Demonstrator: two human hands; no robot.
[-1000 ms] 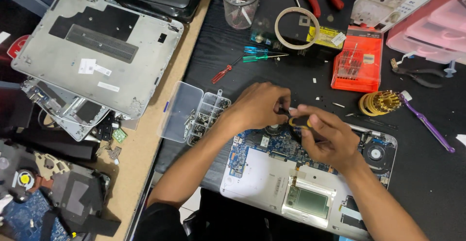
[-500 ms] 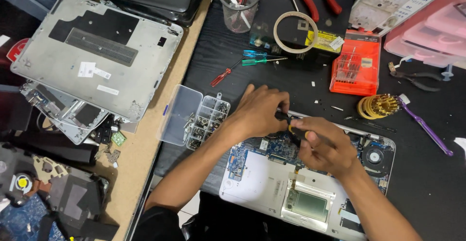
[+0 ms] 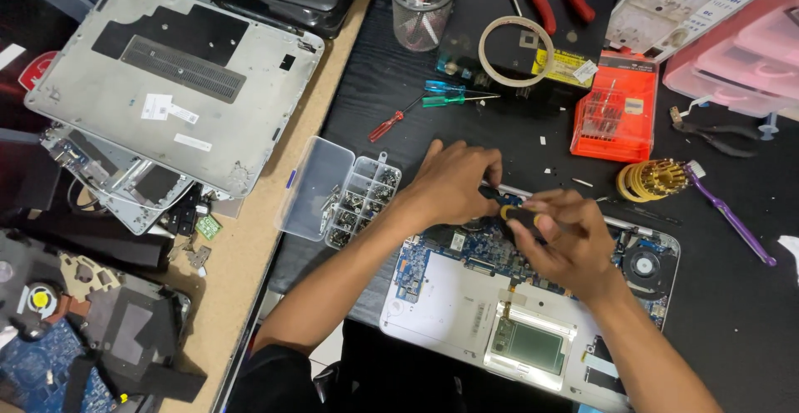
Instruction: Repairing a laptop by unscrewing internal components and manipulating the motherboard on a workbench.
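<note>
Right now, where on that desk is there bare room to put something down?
Bare black mat lies right of the opened laptop, below the purple brush. A wood strip runs left of the screw box. The top edge, around the tape roll and orange case, is crowded.

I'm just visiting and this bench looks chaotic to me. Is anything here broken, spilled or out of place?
Nothing looks spilled. The opened laptop under both hands lies with its circuit board and fan bare. Its likely bottom cover rests tilted on a heap of other parts at the left. Tiny bits are scattered on the black mat.

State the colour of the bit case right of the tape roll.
Orange-red bit case, beside the tape roll; the head view shows it best.
</note>
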